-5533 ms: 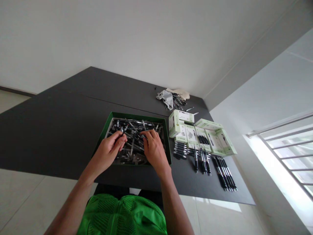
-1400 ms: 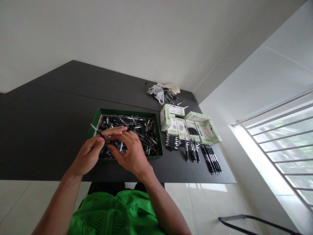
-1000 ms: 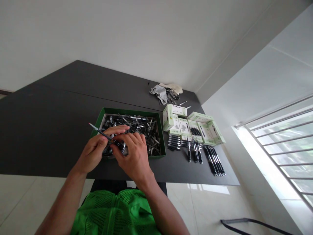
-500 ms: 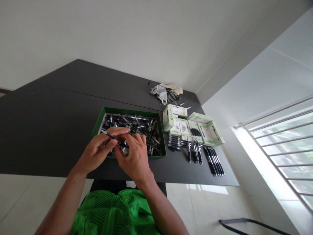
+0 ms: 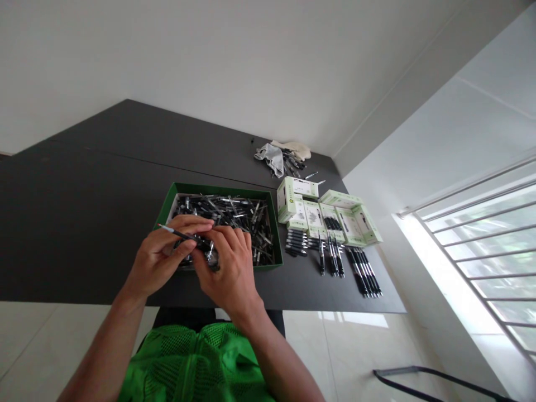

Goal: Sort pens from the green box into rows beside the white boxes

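Observation:
Above the near side of a green box (image 5: 274,223) full of loose pens (image 5: 234,209), my two hands hold one black pen (image 5: 178,233). Its pale, red-ended tip points up and to the left. My left hand (image 5: 161,259) is closed on the barrel, thumb below and fingers above. At the pen's other end, my right hand (image 5: 229,262) grips with thumb and fingertips; its fingers partly hide that end.
Right of the box stand pale green cartons (image 5: 299,195), some open, with pens inside and before them. Pens lie in a row (image 5: 364,272) near the dark table's (image 5: 104,223) right edge. Behind are a grey cloth (image 5: 272,159), a cream cloth (image 5: 297,149) and more pens.
Both hands keep hold of the pen and have shifted very slightly; its tip sits a little further left. The whole view has moved a little.

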`<state>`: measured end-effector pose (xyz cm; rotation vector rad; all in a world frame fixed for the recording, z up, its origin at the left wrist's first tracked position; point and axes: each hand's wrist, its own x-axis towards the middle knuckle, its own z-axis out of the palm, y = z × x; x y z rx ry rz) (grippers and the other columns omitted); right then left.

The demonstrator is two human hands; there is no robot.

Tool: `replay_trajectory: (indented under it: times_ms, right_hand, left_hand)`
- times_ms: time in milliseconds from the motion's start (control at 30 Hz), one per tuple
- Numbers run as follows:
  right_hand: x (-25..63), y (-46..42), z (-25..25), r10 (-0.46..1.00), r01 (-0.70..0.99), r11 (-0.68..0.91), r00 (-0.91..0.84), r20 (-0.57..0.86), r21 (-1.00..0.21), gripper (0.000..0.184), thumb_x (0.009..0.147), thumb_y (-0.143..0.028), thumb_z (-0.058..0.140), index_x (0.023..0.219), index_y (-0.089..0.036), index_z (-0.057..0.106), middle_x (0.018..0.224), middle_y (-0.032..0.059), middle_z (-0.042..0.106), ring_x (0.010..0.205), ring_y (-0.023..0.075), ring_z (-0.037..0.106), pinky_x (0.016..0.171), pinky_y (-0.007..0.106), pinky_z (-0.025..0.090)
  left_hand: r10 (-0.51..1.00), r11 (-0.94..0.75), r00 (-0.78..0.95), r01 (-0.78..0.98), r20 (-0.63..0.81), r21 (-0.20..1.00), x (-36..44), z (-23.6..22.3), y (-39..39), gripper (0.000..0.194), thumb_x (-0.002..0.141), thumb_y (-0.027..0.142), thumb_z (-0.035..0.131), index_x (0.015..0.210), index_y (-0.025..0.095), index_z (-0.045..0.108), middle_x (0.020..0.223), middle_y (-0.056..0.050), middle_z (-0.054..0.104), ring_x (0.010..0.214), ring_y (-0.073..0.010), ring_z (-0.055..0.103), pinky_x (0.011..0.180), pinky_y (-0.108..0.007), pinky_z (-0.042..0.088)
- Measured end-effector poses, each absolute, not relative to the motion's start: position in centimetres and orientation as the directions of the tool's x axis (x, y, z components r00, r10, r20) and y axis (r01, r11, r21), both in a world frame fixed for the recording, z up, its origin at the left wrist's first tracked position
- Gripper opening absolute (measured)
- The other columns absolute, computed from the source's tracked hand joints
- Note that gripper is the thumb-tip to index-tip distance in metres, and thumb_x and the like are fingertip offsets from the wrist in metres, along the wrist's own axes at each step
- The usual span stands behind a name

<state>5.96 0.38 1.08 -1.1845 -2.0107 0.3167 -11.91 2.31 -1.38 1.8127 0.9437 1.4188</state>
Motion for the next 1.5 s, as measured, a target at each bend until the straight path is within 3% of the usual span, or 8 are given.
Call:
replay_trajectory:
  times_ms: [333, 467, 667, 800, 900, 1033, 1200, 1500]
  right_hand:
    - [6.8, 0.8, 1.1, 0.836, 0.602, 0.539, -0.297, 0.462, -0.589, 0.014, 0.105, -0.036, 0.069, 0.113, -0.025, 0.071, 0.110, 0.0023, 0.078, 0.102, 0.0206, 0.065, 0.093, 0.037, 0.046]
    - [6.0, 0.6, 0.5, 0.843, 0.584, 0.523, -0.245, 0.479, -0.621, 0.007, 0.102, -0.030, 0.069, 0.103, -0.023, 0.071, 0.103, 0.0020, 0.078, 0.097, 0.0204, 0.066, 0.091, 0.037, 0.046]
    - [6.8, 0.7, 1.6, 0.828, 0.566, 0.500, -0.092, 0.553, -0.655, 0.006, 0.097, -0.023, 0.068, 0.102, -0.023, 0.071, 0.096, 0.0017, 0.078, 0.091, 0.0202, 0.067, 0.086, 0.037, 0.046]
    - [9.9, 0.4, 2.9, 0.820, 0.600, 0.450, 0.016, 0.573, -0.661, 0.007, 0.097, -0.024, 0.064, 0.098, -0.023, 0.071, 0.091, 0.0027, 0.076, 0.084, 0.0198, 0.065, 0.080, 0.036, 0.047]
    - [13.9, -0.1, 3.1, 0.781, 0.693, 0.343, 0.165, 0.603, -0.634, 0.011, 0.099, -0.029, 0.063, 0.099, -0.023, 0.072, 0.087, 0.0029, 0.074, 0.076, 0.0196, 0.062, 0.071, 0.034, 0.046]
    - [19.8, -0.6, 1.2, 0.682, 0.828, 0.027, 0.394, 0.617, -0.559, 0.023, 0.097, -0.039, 0.065, 0.101, -0.020, 0.077, 0.090, 0.0075, 0.077, 0.073, 0.0215, 0.061, 0.074, 0.037, 0.047]
    - [24.6, -1.2, -2.8, 0.751, 0.836, -0.264, 0.491, 0.441, -0.481, 0.033, 0.095, -0.043, 0.059, 0.103, -0.019, 0.082, 0.097, 0.0114, 0.082, 0.088, 0.0293, 0.068, 0.082, 0.040, 0.044]
    - [25.7, -0.4, -6.3, 0.805, 0.823, -0.444, 0.540, 0.246, -0.353, 0.032, 0.096, -0.040, 0.060, 0.107, -0.021, 0.084, 0.100, 0.0109, 0.083, 0.096, 0.0316, 0.070, 0.085, 0.040, 0.039]
  left_hand:
    - [0.857, -0.516, 0.136, 0.187, 0.498, 0.836, -12.0, -1.4, 2.4, 0.030, 0.101, 0.047, 0.070, 0.123, 0.032, 0.084, 0.101, -0.007, 0.072, 0.095, -0.0239, 0.064, 0.084, -0.037, 0.053]
    - [0.852, -0.520, 0.190, 0.196, 0.488, 0.831, -12.4, -1.8, 2.5, 0.031, 0.102, 0.044, 0.069, 0.128, 0.033, 0.082, 0.103, -0.006, 0.071, 0.097, -0.0230, 0.064, 0.086, -0.034, 0.051]
    - [0.906, -0.376, 0.285, 0.203, 0.313, 0.904, -11.8, -1.7, 2.3, 0.070, 0.098, 0.062, 0.068, 0.159, 0.029, 0.055, 0.114, -0.008, 0.073, 0.095, -0.0227, 0.067, 0.088, -0.033, 0.054]
    - [0.905, -0.344, 0.313, 0.134, 0.290, 0.929, -11.3, -1.5, 2.3, 0.063, 0.108, 0.060, 0.051, 0.162, 0.028, 0.048, 0.101, -0.006, 0.070, 0.092, -0.0206, 0.064, 0.085, -0.031, 0.052]
    - [0.923, -0.313, 0.260, 0.073, 0.285, 0.947, -11.2, -1.5, 2.1, 0.057, 0.111, 0.055, 0.045, 0.159, 0.025, 0.049, 0.097, -0.005, 0.069, 0.088, -0.0194, 0.062, 0.081, -0.031, 0.050]
    - [0.909, -0.345, 0.227, -0.059, 0.349, 0.937, -11.3, -1.8, 1.9, 0.066, 0.111, 0.060, 0.041, 0.164, 0.022, 0.041, 0.093, -0.004, 0.068, 0.083, -0.0205, 0.059, 0.082, -0.035, 0.048]
    - [0.904, -0.369, 0.179, -0.138, 0.389, 0.919, -11.3, -2.1, 1.7, 0.072, 0.109, 0.064, 0.042, 0.166, 0.021, 0.037, 0.088, -0.003, 0.068, 0.079, -0.0211, 0.057, 0.080, -0.038, 0.046]
    - [0.908, -0.334, 0.225, -0.117, 0.352, 0.935, -11.4, -2.0, 1.6, 0.080, 0.105, 0.078, 0.029, 0.164, 0.027, 0.042, 0.083, -0.001, 0.066, 0.074, -0.0207, 0.056, 0.076, -0.039, 0.043]
